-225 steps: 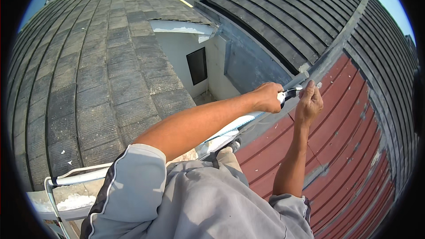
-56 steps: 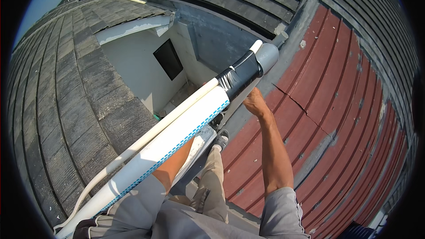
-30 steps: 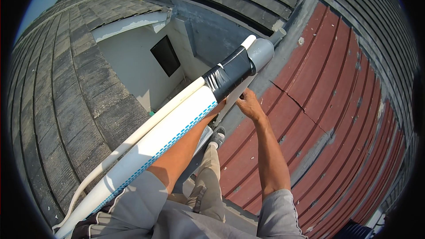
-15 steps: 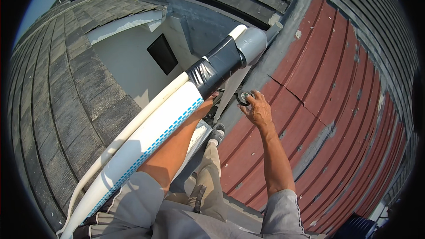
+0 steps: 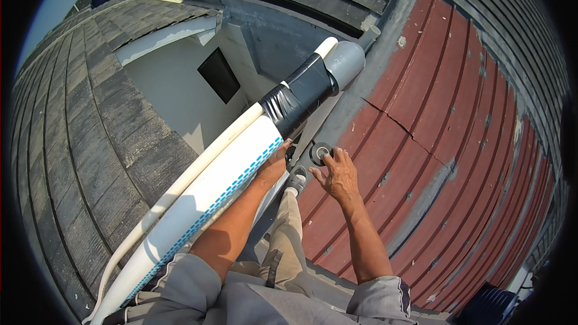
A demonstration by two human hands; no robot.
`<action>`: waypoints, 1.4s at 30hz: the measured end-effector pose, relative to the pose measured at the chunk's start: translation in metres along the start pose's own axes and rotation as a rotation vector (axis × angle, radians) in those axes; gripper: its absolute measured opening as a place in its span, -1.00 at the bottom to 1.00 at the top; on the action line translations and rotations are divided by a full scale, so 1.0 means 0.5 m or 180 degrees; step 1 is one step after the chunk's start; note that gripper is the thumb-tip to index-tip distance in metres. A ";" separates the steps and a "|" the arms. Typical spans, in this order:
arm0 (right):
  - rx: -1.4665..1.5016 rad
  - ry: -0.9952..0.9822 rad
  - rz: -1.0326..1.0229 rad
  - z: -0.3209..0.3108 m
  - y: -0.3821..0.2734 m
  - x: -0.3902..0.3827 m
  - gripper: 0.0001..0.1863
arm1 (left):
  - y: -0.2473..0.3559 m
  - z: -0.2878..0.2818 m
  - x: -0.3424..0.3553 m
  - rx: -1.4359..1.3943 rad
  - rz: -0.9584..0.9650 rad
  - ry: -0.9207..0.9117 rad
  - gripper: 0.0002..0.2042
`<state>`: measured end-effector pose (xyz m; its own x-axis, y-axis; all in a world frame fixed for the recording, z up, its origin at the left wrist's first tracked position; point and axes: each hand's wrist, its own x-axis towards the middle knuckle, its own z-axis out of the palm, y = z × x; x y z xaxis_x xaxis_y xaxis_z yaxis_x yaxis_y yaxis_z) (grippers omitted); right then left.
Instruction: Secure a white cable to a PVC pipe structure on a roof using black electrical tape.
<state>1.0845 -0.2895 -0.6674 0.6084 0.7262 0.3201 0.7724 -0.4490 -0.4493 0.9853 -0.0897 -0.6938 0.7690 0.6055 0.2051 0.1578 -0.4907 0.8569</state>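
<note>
A white pipe (image 5: 226,176) with a blue dotted stripe runs diagonally beside a thinner cream pipe (image 5: 180,183). Glossy black tape (image 5: 301,93) wraps both just below the grey pipe fitting (image 5: 346,64) at the upper end. My right hand (image 5: 341,179) holds a roll of black tape (image 5: 321,153) by its edge, over the border of the red roof. Close against the underside of the white pipe, just below the wrapping, is my left hand (image 5: 274,164). Its fingers are bent together; what they pinch, if anything, is too small to make out.
Red ribbed roofing (image 5: 421,114) with a crack lies to the right. Dark grey roof tiles (image 5: 114,108) slope away on the left. Between them drops a gap with a white wall and a dark window (image 5: 219,76). My shoe (image 5: 296,179) rests at the gutter edge.
My left hand has come out from behind the pipe to its lower side. My right hand has moved slightly left and down with the tape roll, which has turned more face-on.
</note>
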 end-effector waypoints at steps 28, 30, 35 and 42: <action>0.1202 0.0503 0.0215 0.022 -0.123 0.012 -0.67 | 0.082 -0.034 0.007 -0.1260 -0.0963 -0.1155 -0.67; 0.1686 0.0748 0.0502 0.041 -0.110 0.009 -0.64 | 0.098 -0.050 0.014 -0.1069 -0.0896 -0.1470 -0.66; 0.2508 0.0809 0.1211 0.030 -0.105 0.096 -0.62 | 0.103 -0.086 0.025 -0.1068 -0.1408 -0.1476 -0.69; 0.3492 -0.0853 0.1096 0.089 -0.007 0.148 -0.62 | 0.021 -0.126 0.081 -0.1833 -0.1445 -0.1653 -0.68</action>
<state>1.1184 -0.2112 -0.6793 0.5952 0.7991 -0.0846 -0.0745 -0.0500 -0.9960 0.9792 -0.0307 -0.6469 0.9135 0.2364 -0.3311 0.2872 0.2018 0.9364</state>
